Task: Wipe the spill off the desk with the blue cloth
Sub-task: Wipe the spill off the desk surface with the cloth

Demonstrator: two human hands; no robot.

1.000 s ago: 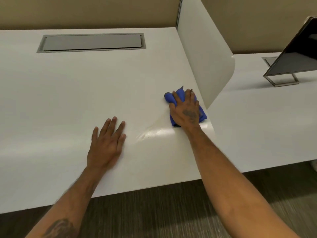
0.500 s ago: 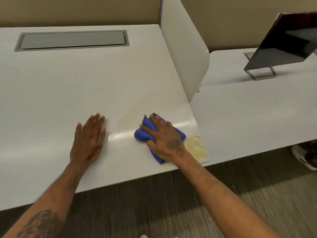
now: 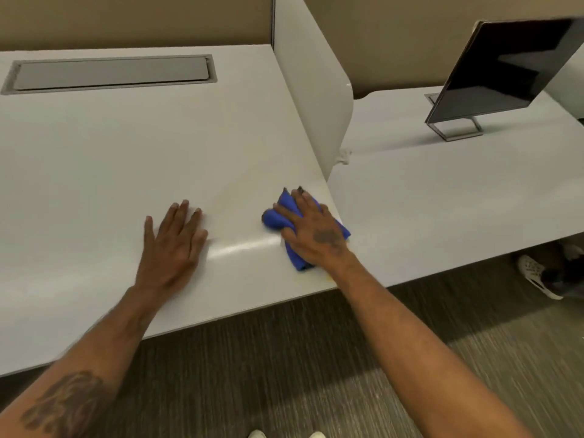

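Two hands rest on the white desk (image 3: 94,159). Right hand (image 3: 316,235) lies palm down on the blue cloth (image 3: 281,216), fingers spread and pressing the bunched cloth flat to the desk rather than closed around it. Cloth sits at the desk's near right corner, just short of the divider's (image 3: 313,83) front end, with blue showing past the fingertips, at the thumb side and below the palm. A faint yellowish trace of the spill (image 3: 327,276) shows at the desk edge just beside the wrist; a glossy wet streak (image 3: 243,246) runs left from the cloth. Left hand (image 3: 172,248) lies flat and open on the desk, left of the cloth and apart from it, holding nothing. Beyond the divider stands a dark monitor (image 3: 505,67) on the next desk (image 3: 442,197). A grey cable hatch (image 3: 110,72) is set in the desk's far side.
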